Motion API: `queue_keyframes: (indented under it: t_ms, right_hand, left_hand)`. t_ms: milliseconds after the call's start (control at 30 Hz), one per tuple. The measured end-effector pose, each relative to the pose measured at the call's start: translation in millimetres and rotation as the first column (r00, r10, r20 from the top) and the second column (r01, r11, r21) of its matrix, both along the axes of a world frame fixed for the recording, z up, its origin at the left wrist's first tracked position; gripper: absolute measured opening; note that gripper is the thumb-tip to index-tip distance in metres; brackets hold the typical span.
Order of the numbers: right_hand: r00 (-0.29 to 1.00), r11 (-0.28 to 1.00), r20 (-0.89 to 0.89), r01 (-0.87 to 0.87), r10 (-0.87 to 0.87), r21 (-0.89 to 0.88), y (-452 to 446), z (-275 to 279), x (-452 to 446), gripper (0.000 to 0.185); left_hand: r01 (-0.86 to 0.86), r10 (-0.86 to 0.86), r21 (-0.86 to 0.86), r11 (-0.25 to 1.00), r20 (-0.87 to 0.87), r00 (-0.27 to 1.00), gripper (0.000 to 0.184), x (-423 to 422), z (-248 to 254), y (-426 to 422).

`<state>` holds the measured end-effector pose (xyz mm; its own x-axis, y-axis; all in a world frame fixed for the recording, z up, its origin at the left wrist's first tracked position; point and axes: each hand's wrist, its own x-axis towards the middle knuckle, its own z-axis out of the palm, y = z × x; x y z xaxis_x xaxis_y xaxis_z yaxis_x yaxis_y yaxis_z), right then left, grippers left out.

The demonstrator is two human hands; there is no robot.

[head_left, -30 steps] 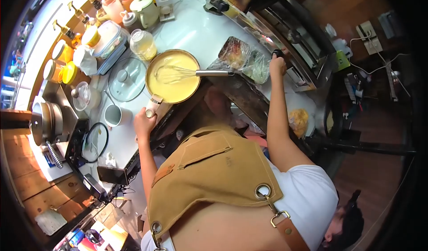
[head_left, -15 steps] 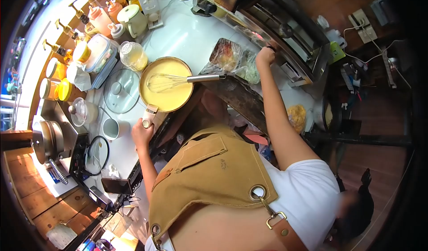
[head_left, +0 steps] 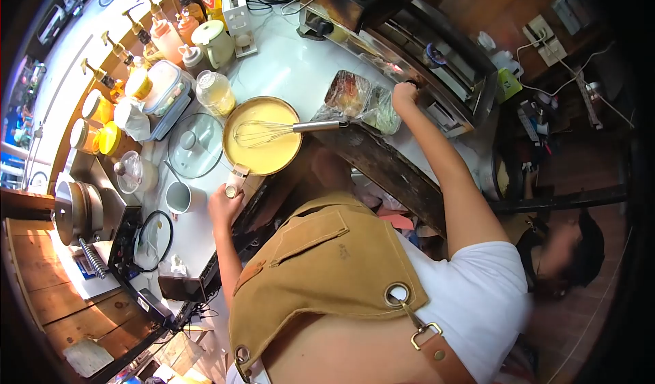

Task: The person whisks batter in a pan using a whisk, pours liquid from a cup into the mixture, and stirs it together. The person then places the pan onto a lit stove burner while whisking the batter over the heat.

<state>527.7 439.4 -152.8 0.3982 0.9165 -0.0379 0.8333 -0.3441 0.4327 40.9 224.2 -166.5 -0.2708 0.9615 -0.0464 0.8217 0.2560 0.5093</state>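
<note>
A pan (head_left: 296, 153) of smooth yellow batter stands by the counter's near edge, and my left hand (head_left: 224, 205) is closed around its pale handle (head_left: 237, 178). Across the pan lies a wire whisk (head_left: 266, 132), its metal handle pointing right over the rim. My right hand (head_left: 405, 94) is closed at a dark knob on the front of the oven (head_left: 437, 101); the fingers hide most of the knob. Just left of that hand are plastic-wrapped food packs (head_left: 349, 92) on the counter.
Left of the pan are a glass lid (head_left: 194, 145), a grey-white cup (head_left: 185, 197) and a jar (head_left: 215, 94). Behind stand pump bottles (head_left: 138, 32), squeeze bottles and a pitcher (head_left: 213, 44). Another person (head_left: 566, 251) is at the lower right.
The view has shifted slightly. My right hand stays at the oven's front, its arm now more extended. My left hand keeps hold of the pan handle. The other person has moved up and right in view.
</note>
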Motion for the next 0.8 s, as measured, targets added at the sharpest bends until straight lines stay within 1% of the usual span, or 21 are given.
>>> queue_keyframes:
  t_ms: [33, 67, 100, 133, 167, 200, 233, 300, 367, 400, 433, 467, 500, 533, 567, 633, 700, 733, 767, 800]
  right_hand:
    - [1.000, 1.000, -0.001, -0.005, 0.005, 0.002, -5.5, 8.7, -1.9, 0.016]
    - [0.994, 1.000, -0.108, 0.002, -0.001, 0.017, -13.0, 22.3, -5.5, 0.017]
    - [0.977, 0.999, -0.215, 0.012, -0.006, 0.030, -21.8, 35.6, -10.0, 0.018]
    - [0.976, 0.999, -0.219, 0.012, -0.005, 0.031, -31.9, 47.0, -15.8, 0.018]
    - [0.958, 0.989, -0.286, 0.036, 0.007, 0.147, -42.9, 58.0, -23.0, 0.020]
    - [0.936, 0.964, -0.352, 0.070, 0.025, 0.256, -55.5, 67.0, -30.9, 0.025]
    - [0.933, 0.964, -0.358, 0.076, 0.020, 0.253, -70.4, 76.3, -42.4, 0.025]
    - [0.871, 0.959, -0.477, 0.028, 0.115, 0.283, -101.1, 86.8, -67.3, 0.029]
    - [0.764, 0.939, -0.618, 0.051, 0.183, 0.341, -124.0, 68.7, -77.2, 0.030]
    - [0.684, 0.963, -0.714, 0.063, 0.151, 0.264, -134.0, 67.1, -84.1, 0.029]
    - [0.594, 0.981, -0.797, 0.066, 0.110, 0.184, -143.1, 65.7, -90.2, 0.028]
    - [0.534, 0.988, -0.841, 0.059, 0.087, 0.140, -150.9, 57.9, -96.0, 0.030]
    - [0.501, 0.997, -0.865, 0.035, 0.038, 0.064, -158.6, 52.6, -100.6, 0.029]
    - [0.468, 1.000, -0.883, 0.008, -0.016, -0.013, -165.2, 49.1, -104.2, 0.028]
    - [0.466, 1.000, -0.884, 0.011, -0.024, -0.021, -169.6, 46.4, -104.2, 0.028]
    - [0.518, 0.976, -0.831, -0.039, 0.204, 0.215, -173.6, 42.5, -102.6, 0.025]
    - [0.513, 0.900, -0.825, 0.203, 0.238, 0.386, -161.6, 53.8, -86.2, 0.027]
    - [0.647, 0.836, -0.722, 0.236, 0.246, 0.496, -153.6, 64.7, -74.9, 0.026]
    - [0.738, 0.797, -0.651, 0.281, 0.177, 0.535, -138.9, 64.4, -60.1, 0.025]
    - [0.844, 0.764, -0.498, 0.184, 0.200, 0.619, -117.9, 40.9, -33.9, 0.022]
  left_hand:
    - [0.025, -0.022, -0.049, 0.999, 0.057, 0.998, 0.029, -2.5, 2.0, 1.6]
    - [0.054, -0.043, -0.096, 0.994, 0.114, 0.993, 0.030, -4.8, 3.7, 3.2]
    - [0.052, -0.042, -0.095, 0.994, 0.111, 0.993, 0.030, -6.5, 4.9, 4.8]
    - [0.070, -0.044, -0.155, 0.985, 0.165, 0.985, 0.030, -8.3, 6.1, 6.7]
    - [0.091, -0.044, -0.213, 0.973, 0.218, 0.975, 0.030, -10.5, 7.1, 8.8]
    - [0.091, -0.045, -0.214, 0.972, 0.211, 0.976, 0.030, -13.3, 3.2, 10.7]
    - [0.087, -0.041, -0.234, 0.968, 0.195, 0.980, 0.030, -16.1, -5.0, 12.4]
    - [0.088, -0.042, -0.261, 0.961, 0.179, 0.983, 0.030, -16.6, -6.7, 13.3]
    - [0.090, 0.009, -0.322, 0.942, 0.294, 0.956, 0.027, -15.0, -0.9, 14.9]
    - [0.092, 0.007, -0.326, 0.941, 0.292, 0.957, 0.027, -14.5, -1.1, 15.2]
    - [0.099, 0.022, -0.313, 0.945, 0.361, 0.932, 0.025, -14.4, -1.4, 15.3]
    - [0.104, 0.036, -0.299, 0.948, 0.429, 0.903, 0.024, -14.4, -2.0, 15.9]
    - [0.107, 0.034, -0.303, 0.947, 0.426, 0.904, 0.024, -14.9, -5.3, 17.2]
    - [0.125, 0.021, -0.275, 0.953, 0.473, 0.881, 0.022, -15.8, -10.7, 17.8]
    - [0.140, 0.008, -0.247, 0.959, 0.517, 0.856, 0.021, -15.6, -11.8, 17.2]
    - [0.139, 0.009, -0.258, 0.956, 0.501, 0.865, 0.021, -14.7, -12.6, 17.0]
    - [0.136, 0.009, -0.263, 0.955, 0.485, 0.874, 0.021, -15.0, -15.3, 18.1]
    - [0.136, 0.015, -0.262, 0.955, 0.505, 0.863, 0.020, -17.0, -21.6, 17.2]
    - [0.138, 0.021, -0.262, 0.955, 0.525, 0.851, 0.020, -17.9, -25.4, 15.9]
    - [0.146, 0.016, -0.266, 0.953, 0.525, 0.851, 0.020, -16.6, -24.2, 14.8]
